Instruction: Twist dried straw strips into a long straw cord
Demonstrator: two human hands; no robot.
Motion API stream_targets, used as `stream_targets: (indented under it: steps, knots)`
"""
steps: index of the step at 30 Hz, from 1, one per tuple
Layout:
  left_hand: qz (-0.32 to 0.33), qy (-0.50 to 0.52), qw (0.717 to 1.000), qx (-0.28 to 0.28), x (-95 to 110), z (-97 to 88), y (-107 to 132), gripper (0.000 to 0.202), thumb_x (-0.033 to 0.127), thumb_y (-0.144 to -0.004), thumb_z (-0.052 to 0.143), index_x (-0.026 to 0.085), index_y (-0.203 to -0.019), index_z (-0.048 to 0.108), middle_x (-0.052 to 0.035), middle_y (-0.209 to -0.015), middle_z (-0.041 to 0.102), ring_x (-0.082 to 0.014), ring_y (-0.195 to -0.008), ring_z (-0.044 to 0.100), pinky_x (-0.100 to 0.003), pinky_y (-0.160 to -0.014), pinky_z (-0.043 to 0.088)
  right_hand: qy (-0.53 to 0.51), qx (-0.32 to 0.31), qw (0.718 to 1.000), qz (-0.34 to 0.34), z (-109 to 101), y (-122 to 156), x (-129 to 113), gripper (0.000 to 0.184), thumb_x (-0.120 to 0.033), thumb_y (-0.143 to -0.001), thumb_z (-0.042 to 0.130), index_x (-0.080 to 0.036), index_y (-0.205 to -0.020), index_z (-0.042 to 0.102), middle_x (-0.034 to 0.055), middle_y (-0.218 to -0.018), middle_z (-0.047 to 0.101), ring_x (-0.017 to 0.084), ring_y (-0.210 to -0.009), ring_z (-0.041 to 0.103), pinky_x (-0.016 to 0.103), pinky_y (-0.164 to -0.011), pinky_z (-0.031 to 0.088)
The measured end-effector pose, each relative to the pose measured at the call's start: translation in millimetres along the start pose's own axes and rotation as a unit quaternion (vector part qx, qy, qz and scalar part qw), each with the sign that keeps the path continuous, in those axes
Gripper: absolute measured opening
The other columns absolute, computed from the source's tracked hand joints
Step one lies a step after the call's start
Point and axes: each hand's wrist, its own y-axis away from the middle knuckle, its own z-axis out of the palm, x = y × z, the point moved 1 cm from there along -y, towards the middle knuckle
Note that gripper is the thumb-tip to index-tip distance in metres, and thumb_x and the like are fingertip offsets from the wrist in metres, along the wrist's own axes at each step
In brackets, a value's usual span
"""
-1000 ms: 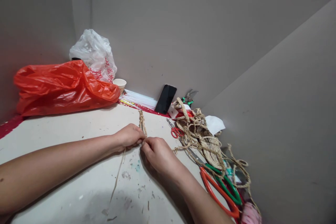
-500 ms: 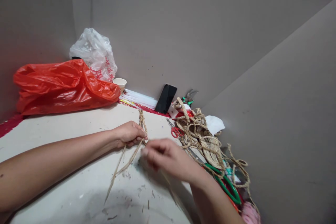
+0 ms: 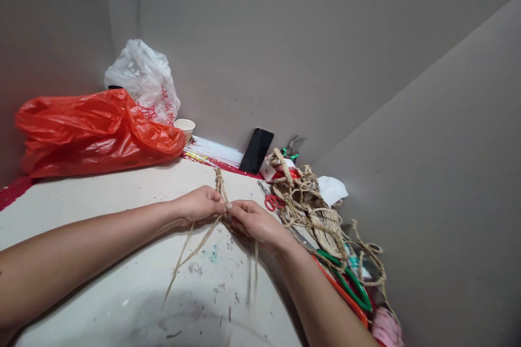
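Observation:
A short braid of tan plant fibre lies on the pale board, its plaited end pointing away from me. My left hand is closed in a pinch on the near end of the braid. From under it, loose fibre strands trail towards me. Close against it, my right hand pinches at the same spot with thumb and fingers. Another strand hangs below the right hand. The fingertips hide the exact crossing of the strands.
Along the right lie a heap of braided cord, red-handled scissors and green-handled shears. A phone leans at the back, near pruners and a paper cup. A red plastic bag stands at left before a white bag.
My right hand has moved up and left to meet the left hand at the braid. The strand below it has swung left. My left hand keeps its pinch, almost still.

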Motion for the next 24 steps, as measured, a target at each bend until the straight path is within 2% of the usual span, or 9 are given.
stream_targets:
  steps: [3,5,8,12,14,19,22,24]
  knots:
    - [0.05,-0.064,0.997,-0.014,1.7,-0.6,0.6,0.017,0.028,-0.068,0.055,0.013,-0.06,0.055,0.0049,-0.048,0.047,-0.0062,-0.044,0.035,-0.02,-0.045,0.025,-0.007,-0.034,0.999,0.027,-4.4,-1.5,1.4,0.038,-0.049,-0.078,0.055,-0.016,-0.06,0.05,-0.0093,-0.041,0.033,0.004,-0.035,0.02,0.019,-0.033,0.011]
    - [0.073,-0.132,0.989,-0.001,3.3,-2.3,1.4,0.016,0.027,-0.068,0.053,0.013,-0.06,0.055,0.0041,-0.053,0.049,-0.0076,-0.05,0.038,-0.02,-0.049,0.028,-0.045,-0.036,0.997,0.048,-4.6,-2.6,2.8,0.035,-0.046,-0.077,0.054,-0.017,-0.058,0.048,-0.0092,-0.039,0.033,0.004,-0.033,0.019,0.02,-0.032,0.009]
    - [0.082,-0.223,0.971,0.015,6.3,-5.4,3.2,0.015,0.025,-0.07,0.051,0.013,-0.064,0.057,0.0038,-0.056,0.05,-0.0091,-0.054,0.04,-0.02,-0.05,0.028,-0.082,-0.015,0.995,0.062,-1.3,-3.7,3.4,0.03,-0.039,-0.074,0.054,-0.018,-0.054,0.045,-0.0096,-0.037,0.032,0.004,-0.031,0.016,0.02,-0.032,0.007]
    - [0.091,-0.304,0.948,-0.021,13.1,-7.1,6.6,0.022,0.022,-0.074,0.045,0.012,-0.074,0.065,0.001,-0.063,0.059,-0.0115,-0.059,0.048,-0.02,-0.054,0.033,-0.071,0.034,0.996,0.041,4.5,-4.0,3.1,0.026,-0.029,-0.07,0.051,-0.017,-0.048,0.045,-0.009,-0.035,0.032,0.003,-0.03,0.018,0.02,-0.032,0.008]
    - [0.086,-0.364,0.927,-0.015,18.0,-6.4,9.4,0.024,0.021,-0.075,0.043,0.013,-0.075,0.066,-0.0004,-0.066,0.062,-0.0128,-0.061,0.051,-0.021,-0.056,0.035,-0.06,0.058,0.996,0.034,6.9,-4.4,3.9,0.024,-0.025,-0.068,0.051,-0.016,-0.046,0.048,-0.0086,-0.033,0.033,0.002,-0.03,0.019,0.02,-0.033,0.008]
    - [0.055,-0.519,0.85,0.069,29.0,3.9,20.4,0.025,0.025,-0.077,0.042,0.016,-0.07,0.064,-0.0073,-0.072,0.066,-0.019,-0.066,0.058,-0.026,-0.056,0.038,-0.048,0.089,0.994,0.027,12.0,-5.4,5.7,0.02,-0.02,-0.064,0.049,-0.014,-0.045,0.052,-0.0083,-0.032,0.035,0.002,-0.029,0.02,0.02,-0.034,0.007]
    - [0.042,-0.569,0.818,0.073,29.2,17.2,27.6,0.029,0.026,-0.081,0.038,0.016,-0.076,0.065,-0.0115,-0.078,0.067,-0.0236,-0.071,0.062,-0.029,-0.058,0.041,-0.064,0.081,0.994,0.025,13.9,-4.2,4.8,0.024,-0.02,-0.065,0.048,-0.016,-0.041,0.046,-0.0085,-0.031,0.034,0.002,-0.028,0.019,0.021,-0.033,0.007]
    - [0.035,-0.597,0.799,0.069,26.6,26.9,32.0,0.024,0.022,-0.079,0.042,0.014,-0.082,0.064,-0.0129,-0.079,0.068,-0.0248,-0.072,0.064,-0.03,-0.06,0.043,-0.081,0.066,0.994,0.026,14.2,-3.0,4.0,0.029,-0.023,-0.066,0.047,-0.018,-0.039,0.038,-0.0083,-0.031,0.033,0.002,-0.028,0.019,0.021,-0.033,0.007]
